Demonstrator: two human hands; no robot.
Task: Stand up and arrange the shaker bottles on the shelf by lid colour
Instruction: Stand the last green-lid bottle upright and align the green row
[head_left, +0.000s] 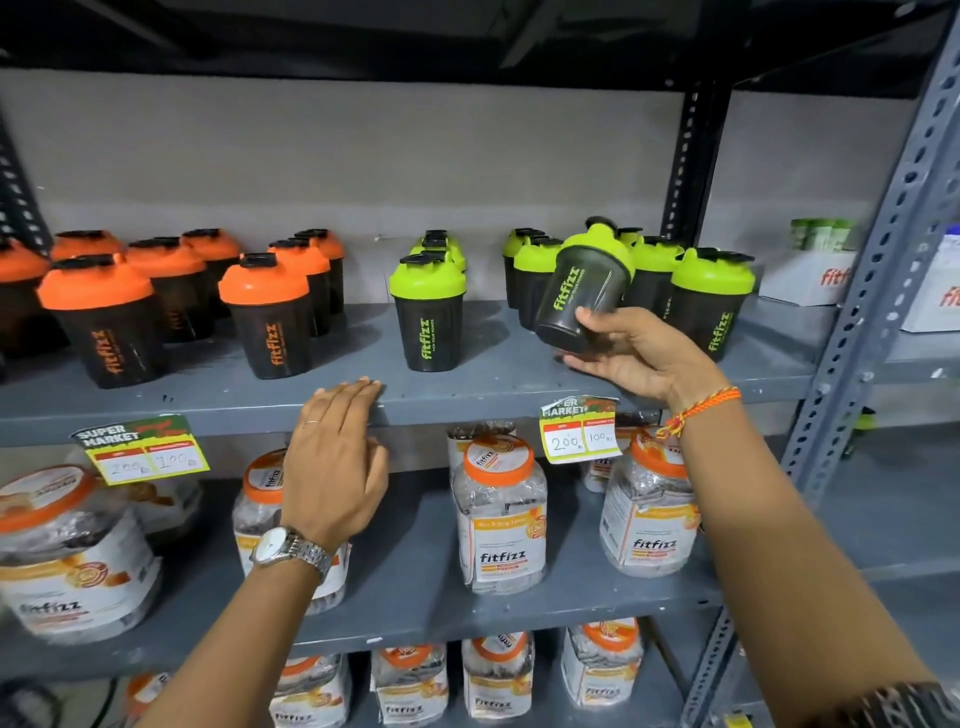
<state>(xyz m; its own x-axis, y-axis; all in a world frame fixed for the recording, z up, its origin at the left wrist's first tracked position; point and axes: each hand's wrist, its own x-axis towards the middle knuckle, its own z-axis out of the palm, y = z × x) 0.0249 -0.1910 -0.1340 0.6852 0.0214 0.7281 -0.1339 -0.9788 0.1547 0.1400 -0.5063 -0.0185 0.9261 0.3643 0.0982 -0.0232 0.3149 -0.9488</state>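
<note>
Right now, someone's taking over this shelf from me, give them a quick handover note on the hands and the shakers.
Right hand: holding a green-lid shaker by its base, tilted, above the shelf.
Left hand: empty, fingers resting on the shelf's front edge.
Done: orange-lid shakers stand grouped on the left, green-lid shakers on the right, with one green shaker standing alone mid-shelf.
Left: stand the held shaker upright among the green ones, then tidy the rows.

The light is soft and even, coming from above. The top of the picture is dark. Bottles throw faint shadows on the shelf (467, 384). The tilted bottle (582, 291) looks blurry. Edges bend, most at 3 o'clock, and corners look fuzzy.
</note>
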